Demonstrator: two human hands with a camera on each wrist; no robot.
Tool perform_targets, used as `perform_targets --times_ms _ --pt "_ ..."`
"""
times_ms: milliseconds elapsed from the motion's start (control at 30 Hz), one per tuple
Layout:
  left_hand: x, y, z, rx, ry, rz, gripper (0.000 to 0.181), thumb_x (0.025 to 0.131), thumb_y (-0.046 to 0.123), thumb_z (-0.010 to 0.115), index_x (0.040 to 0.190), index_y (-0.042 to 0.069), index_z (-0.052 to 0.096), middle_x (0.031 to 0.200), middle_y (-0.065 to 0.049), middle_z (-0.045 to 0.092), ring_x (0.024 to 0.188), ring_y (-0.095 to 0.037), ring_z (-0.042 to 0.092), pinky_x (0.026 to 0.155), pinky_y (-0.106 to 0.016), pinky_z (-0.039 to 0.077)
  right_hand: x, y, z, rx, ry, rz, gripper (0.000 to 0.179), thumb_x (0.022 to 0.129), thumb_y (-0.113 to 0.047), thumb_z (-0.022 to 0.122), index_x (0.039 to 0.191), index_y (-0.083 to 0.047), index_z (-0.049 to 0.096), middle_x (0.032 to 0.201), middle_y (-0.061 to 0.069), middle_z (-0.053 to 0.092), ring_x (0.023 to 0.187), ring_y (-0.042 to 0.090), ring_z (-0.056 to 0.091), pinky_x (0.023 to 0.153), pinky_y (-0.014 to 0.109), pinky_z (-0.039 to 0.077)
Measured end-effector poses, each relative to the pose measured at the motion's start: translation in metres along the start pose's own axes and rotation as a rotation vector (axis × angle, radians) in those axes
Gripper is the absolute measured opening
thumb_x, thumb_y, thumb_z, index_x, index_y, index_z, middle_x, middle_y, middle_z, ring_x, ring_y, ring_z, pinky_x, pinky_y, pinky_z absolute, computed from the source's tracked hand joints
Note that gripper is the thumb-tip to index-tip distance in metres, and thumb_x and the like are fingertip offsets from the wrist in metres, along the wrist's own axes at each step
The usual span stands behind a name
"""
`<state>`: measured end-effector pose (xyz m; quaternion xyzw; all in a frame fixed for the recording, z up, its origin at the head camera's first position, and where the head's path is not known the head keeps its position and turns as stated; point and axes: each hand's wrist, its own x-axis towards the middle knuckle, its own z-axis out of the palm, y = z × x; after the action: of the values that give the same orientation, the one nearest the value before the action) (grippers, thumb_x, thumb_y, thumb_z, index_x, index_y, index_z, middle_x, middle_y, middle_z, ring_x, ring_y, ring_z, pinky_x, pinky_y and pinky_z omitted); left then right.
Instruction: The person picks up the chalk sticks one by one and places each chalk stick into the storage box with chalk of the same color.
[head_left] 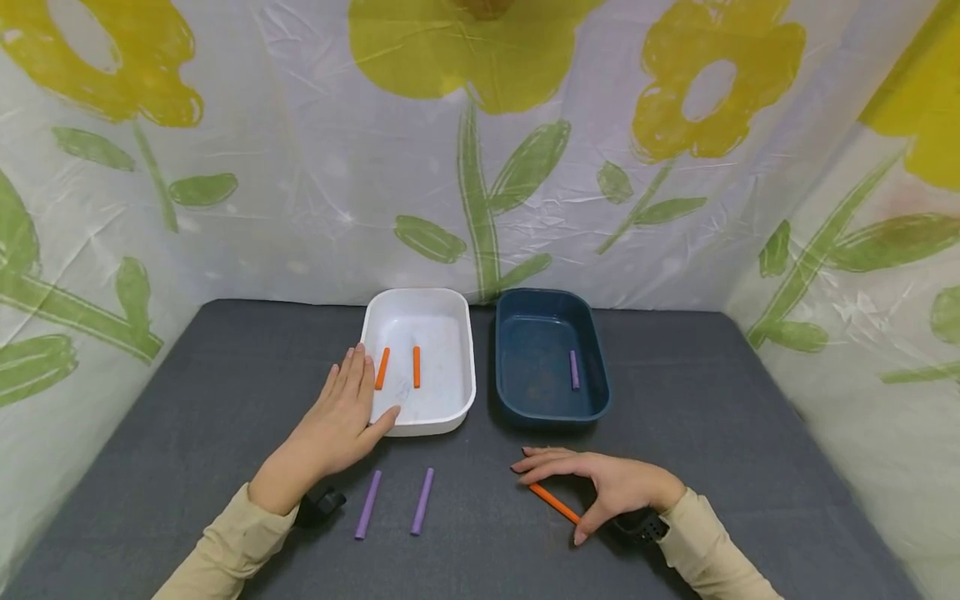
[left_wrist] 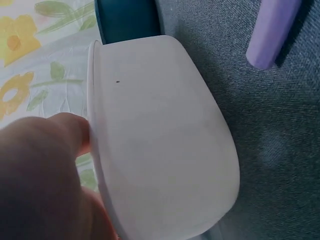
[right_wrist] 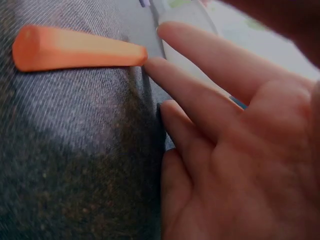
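Observation:
My left hand (head_left: 341,417) lies with straight fingers over the left rim of a white tray (head_left: 467,367); the thumb reaches across its near corner. Two short orange sticks (head_left: 417,367) lie inside. From the left wrist the outer wall of the white tray (left_wrist: 160,130) fills the middle, with the hand (left_wrist: 45,160) along its rim. On the dark cloth, my right hand (head_left: 600,483) arches over another orange stick (head_left: 555,503), thumb and fingers spread toward its two ends. In the right wrist view, a fingertip meets the far end of this orange stick (right_wrist: 80,50).
Right of the white tray stands a dark blue tray (head_left: 532,412) with one purple stick (head_left: 574,370) in it. Two purple sticks (head_left: 367,505) lie on the dark tablecloth (head_left: 225,400) in front, between my hands. A flower-printed curtain (head_left: 315,192) closes off the back and sides.

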<state>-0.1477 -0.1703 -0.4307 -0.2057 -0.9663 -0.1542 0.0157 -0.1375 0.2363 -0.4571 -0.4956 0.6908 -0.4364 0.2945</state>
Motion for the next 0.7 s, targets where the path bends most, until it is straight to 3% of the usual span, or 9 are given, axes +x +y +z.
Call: perform_targets --times_ms 233,500,700 --pt "-0.0015 0.0009 -0.0015 -0.004 0.009 0.007 0.082 0.104 0.043 0.045 0.150 -0.018 0.014 0.159 -0.033 0.002 0.148 -0.046 0.004 0.117 -0.059 0.010 0.0003 -0.0045 -0.0003 0.022 -0.033 0.019 0.080 0.080 -0.017 0.083 0.150 -0.009 0.043 0.160 0.016 0.028 0.150 0.035 0.010 0.121 0.038 0.014" --pt "-0.0022 0.0017 0.0005 -0.014 0.029 0.023 0.082 0.104 0.042 0.045 0.150 -0.018 0.015 0.159 -0.035 0.002 0.148 -0.047 0.004 0.117 -0.060 0.010 -0.0028 -0.0003 0.0000 0.048 -0.018 0.039 0.078 0.078 -0.005 0.081 0.148 -0.007 0.046 0.157 0.015 0.035 0.149 0.037 0.013 0.120 0.036 0.017" --pt "0.0004 0.0006 0.0022 -0.013 0.025 0.021 0.081 0.104 0.042 0.044 0.150 -0.017 0.014 0.159 -0.035 0.000 0.148 -0.047 0.002 0.117 -0.060 0.009 -0.0028 0.0027 -0.0022 0.020 0.011 0.055 0.071 0.081 -0.011 0.081 0.145 -0.009 0.050 0.153 0.012 0.041 0.148 0.035 0.020 0.119 0.038 0.020"
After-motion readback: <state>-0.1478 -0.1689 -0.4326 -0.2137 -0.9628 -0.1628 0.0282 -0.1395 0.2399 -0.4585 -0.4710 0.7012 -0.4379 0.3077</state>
